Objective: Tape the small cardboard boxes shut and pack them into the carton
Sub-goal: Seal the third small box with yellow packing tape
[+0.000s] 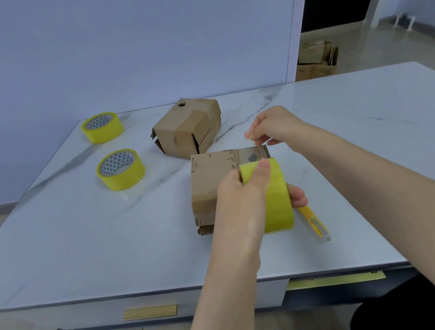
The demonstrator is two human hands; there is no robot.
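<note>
While both hands worked over it, the white marbled table (72,247) filled most of the view. Beyond its far right corner, cardboard cartons (316,59) sat on the floor of the next room.

Two small cardboard boxes were on the table. The far box (187,129) lay at centre, tilted, with tape strips across its top and side flaps gaping. The near box (212,176) lay just right of centre, its top surface scuffed and torn, partly hidden by the left hand (243,189).

Left hand: grasped a yellow tape roll (278,201) upright over the near box's right side, thumb on the roll's top, fingers through the core.

Right hand (274,126): held above the near box's far right corner, thumb and forefinger pinched together. Could not tell what lay between them.

Two spare tape rolls lay flat at far left, well apart from the boxes: the far roll (102,127) and the nearer roll (120,169).

A slim yellow tool (314,223) with a clear end lay on the table just right of the held roll.
</note>
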